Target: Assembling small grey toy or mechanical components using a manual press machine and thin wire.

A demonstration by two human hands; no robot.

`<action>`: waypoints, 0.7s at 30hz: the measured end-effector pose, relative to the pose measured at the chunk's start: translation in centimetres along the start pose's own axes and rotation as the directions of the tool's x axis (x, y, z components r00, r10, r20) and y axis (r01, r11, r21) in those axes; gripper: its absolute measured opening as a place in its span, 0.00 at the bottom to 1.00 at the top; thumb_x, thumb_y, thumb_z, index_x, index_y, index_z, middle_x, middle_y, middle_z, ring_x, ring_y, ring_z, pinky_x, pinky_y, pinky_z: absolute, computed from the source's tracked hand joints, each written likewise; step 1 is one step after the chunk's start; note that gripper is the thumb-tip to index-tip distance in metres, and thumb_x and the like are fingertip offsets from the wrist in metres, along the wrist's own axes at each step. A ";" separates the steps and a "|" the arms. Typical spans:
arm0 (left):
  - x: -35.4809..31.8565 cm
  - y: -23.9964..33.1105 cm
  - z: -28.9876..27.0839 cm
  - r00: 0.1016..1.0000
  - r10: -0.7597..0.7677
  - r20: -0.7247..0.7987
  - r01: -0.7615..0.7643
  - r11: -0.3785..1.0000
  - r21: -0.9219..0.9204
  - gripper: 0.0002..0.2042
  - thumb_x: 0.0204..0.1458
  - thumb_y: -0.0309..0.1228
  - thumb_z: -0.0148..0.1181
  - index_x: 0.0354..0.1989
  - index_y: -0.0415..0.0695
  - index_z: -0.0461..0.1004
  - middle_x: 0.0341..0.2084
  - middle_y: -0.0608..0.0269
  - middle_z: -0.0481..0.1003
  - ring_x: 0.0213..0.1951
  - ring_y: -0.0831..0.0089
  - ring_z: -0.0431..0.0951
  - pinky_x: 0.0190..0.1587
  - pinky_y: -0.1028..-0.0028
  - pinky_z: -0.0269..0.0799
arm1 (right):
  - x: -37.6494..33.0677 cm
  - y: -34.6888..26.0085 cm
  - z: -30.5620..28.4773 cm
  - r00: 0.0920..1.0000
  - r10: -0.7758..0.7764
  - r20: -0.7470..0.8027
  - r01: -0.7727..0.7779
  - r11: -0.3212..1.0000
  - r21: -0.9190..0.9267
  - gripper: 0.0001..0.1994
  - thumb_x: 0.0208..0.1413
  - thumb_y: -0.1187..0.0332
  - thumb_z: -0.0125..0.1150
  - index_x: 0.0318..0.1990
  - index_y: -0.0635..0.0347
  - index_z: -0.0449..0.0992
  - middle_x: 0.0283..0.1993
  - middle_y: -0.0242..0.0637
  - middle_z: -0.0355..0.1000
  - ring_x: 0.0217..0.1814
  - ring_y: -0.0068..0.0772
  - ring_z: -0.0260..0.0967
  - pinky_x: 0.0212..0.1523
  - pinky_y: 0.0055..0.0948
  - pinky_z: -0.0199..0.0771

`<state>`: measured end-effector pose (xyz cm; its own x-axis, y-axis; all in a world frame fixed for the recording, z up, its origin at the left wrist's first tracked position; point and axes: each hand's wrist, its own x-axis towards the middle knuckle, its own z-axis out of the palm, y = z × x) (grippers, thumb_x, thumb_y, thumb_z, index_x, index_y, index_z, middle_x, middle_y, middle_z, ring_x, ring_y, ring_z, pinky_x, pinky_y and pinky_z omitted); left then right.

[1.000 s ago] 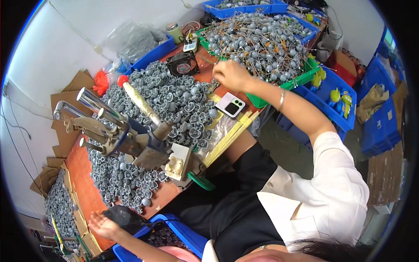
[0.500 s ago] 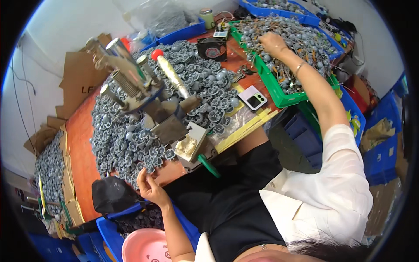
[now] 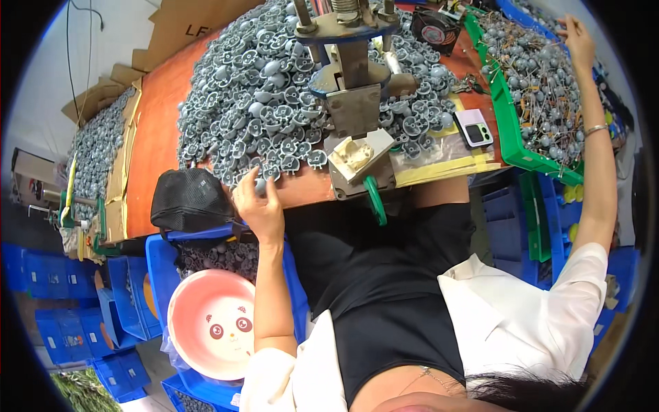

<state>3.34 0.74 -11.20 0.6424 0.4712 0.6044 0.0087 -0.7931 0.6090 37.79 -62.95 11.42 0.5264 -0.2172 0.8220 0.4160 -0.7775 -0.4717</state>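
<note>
One black bag (image 3: 191,202): lies on the desk (image 3: 154,158), near its front edge.
Grey shell pieces (image 3: 240,103): too many for counting, heaped on the desk; they face all ways, without common axis.
One left hand (image 3: 261,214): fingers point away from the body, parted around one grey piece; whether they grip it, I cannot tell.
One press (image 3: 353,110): upright, one green handle (image 3: 375,200) pointing toward the person.
One green tray (image 3: 509,130): uncounted wired balls (image 3: 542,89), wires in many directions.
One right hand (image 3: 578,42): near the tray's far right; its grip I cannot tell.
</note>
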 end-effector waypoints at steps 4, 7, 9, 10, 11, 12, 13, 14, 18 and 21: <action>0.1 0.6 0.3 0.972 0.134 0.192 -0.186 0.941 0.283 0.17 0.43 0.31 0.66 0.42 0.41 0.75 0.39 0.56 0.75 0.43 0.57 0.70 0.49 0.62 0.64 | -4.3 -11.5 -1.7 0.965 -0.248 -0.088 0.241 0.967 -0.077 0.15 0.64 0.59 0.49 0.45 0.60 0.75 0.39 0.34 0.77 0.30 0.22 0.70 0.31 0.21 0.68; 0.0 -0.2 0.4 0.964 0.189 0.188 -0.251 0.878 0.407 0.17 0.43 0.34 0.67 0.43 0.44 0.76 0.37 0.60 0.76 0.42 0.59 0.71 0.46 0.62 0.64 | -8.0 -22.1 -0.1 0.967 -0.118 -0.226 0.215 0.852 0.477 0.13 0.56 0.65 0.55 0.28 0.70 0.73 0.25 0.46 0.73 0.18 0.39 0.65 0.27 0.43 0.69; 0.2 -0.3 1.1 0.961 0.197 0.196 -0.262 0.876 0.404 0.17 0.44 0.33 0.66 0.44 0.44 0.76 0.37 0.60 0.76 0.42 0.60 0.71 0.46 0.63 0.64 | -9.9 -24.6 -0.7 0.964 -0.055 -0.260 0.222 0.704 0.675 0.13 0.52 0.71 0.54 0.20 0.72 0.66 0.22 0.50 0.69 0.17 0.46 0.62 0.28 0.48 0.66; 0.3 -0.1 1.5 0.960 0.200 0.197 -0.263 0.885 0.384 0.17 0.44 0.33 0.66 0.44 0.45 0.76 0.36 0.61 0.76 0.41 0.60 0.71 0.46 0.63 0.64 | -11.1 -25.0 -1.8 0.963 -0.053 -0.263 0.223 0.706 0.672 0.13 0.52 0.71 0.54 0.20 0.72 0.66 0.22 0.50 0.69 0.17 0.46 0.62 0.28 0.48 0.66; 0.5 0.2 1.9 0.959 0.204 0.196 -0.264 0.892 0.366 0.16 0.45 0.32 0.66 0.44 0.45 0.76 0.36 0.61 0.76 0.41 0.60 0.71 0.45 0.63 0.64 | -12.6 -25.1 -3.0 0.982 -0.132 -0.138 0.191 0.689 0.699 0.11 0.56 0.68 0.51 0.29 0.70 0.67 0.27 0.47 0.71 0.21 0.39 0.64 0.29 0.39 0.66; 0.3 0.5 0.8 0.968 0.202 0.147 -0.243 0.900 0.362 0.15 0.47 0.28 0.64 0.45 0.43 0.76 0.37 0.59 0.75 0.41 0.59 0.72 0.47 0.64 0.64 | -14.4 -25.2 -2.5 0.978 -0.209 -0.004 0.140 0.641 0.755 0.12 0.60 0.65 0.49 0.37 0.68 0.69 0.31 0.44 0.74 0.25 0.31 0.66 0.29 0.31 0.67; 0.3 1.0 0.5 0.970 0.202 0.134 -0.239 0.896 0.373 0.15 0.47 0.28 0.64 0.45 0.43 0.76 0.37 0.59 0.75 0.41 0.59 0.72 0.47 0.64 0.64 | -15.9 -25.8 -3.0 0.947 -0.302 0.112 0.104 0.616 0.781 0.14 0.65 0.62 0.47 0.46 0.66 0.71 0.36 0.42 0.76 0.29 0.24 0.68 0.30 0.22 0.68; 0.3 1.5 0.4 0.979 0.205 0.016 -0.203 0.950 0.237 0.15 0.49 0.26 0.62 0.46 0.42 0.75 0.37 0.57 0.75 0.42 0.59 0.72 0.48 0.64 0.64 | -17.5 -26.5 -2.9 0.933 -0.294 0.207 -0.004 0.567 0.823 0.13 0.65 0.64 0.46 0.44 0.67 0.70 0.34 0.44 0.75 0.26 0.25 0.68 0.27 0.21 0.67; 0.0 4.4 1.1 0.995 -0.021 0.099 0.060 0.910 -0.410 0.13 0.52 0.17 0.55 0.47 0.38 0.74 0.44 0.59 0.70 0.43 0.71 0.73 0.43 0.75 0.69 | -24.1 -30.6 -3.1 0.697 -0.328 0.638 -0.521 0.380 0.764 0.05 0.61 0.74 0.49 0.38 0.68 0.69 0.28 0.47 0.74 0.21 0.27 0.70 0.20 0.21 0.71; -0.8 6.7 2.9 0.962 0.049 0.269 0.108 0.836 -0.539 0.10 0.50 0.17 0.57 0.41 0.40 0.75 0.47 0.59 0.66 0.43 0.74 0.72 0.42 0.78 0.70 | -27.6 -33.9 -3.2 0.291 -0.419 0.860 -0.903 0.177 0.392 0.02 0.54 0.83 0.54 0.34 0.71 0.72 0.28 0.46 0.76 0.26 0.29 0.75 0.26 0.22 0.77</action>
<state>5.10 -6.13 -9.10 0.8242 0.3110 0.4732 -0.3360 -0.4040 0.8508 6.73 -32.45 5.73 0.6164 0.7704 0.1630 -0.1107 0.2897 -0.9507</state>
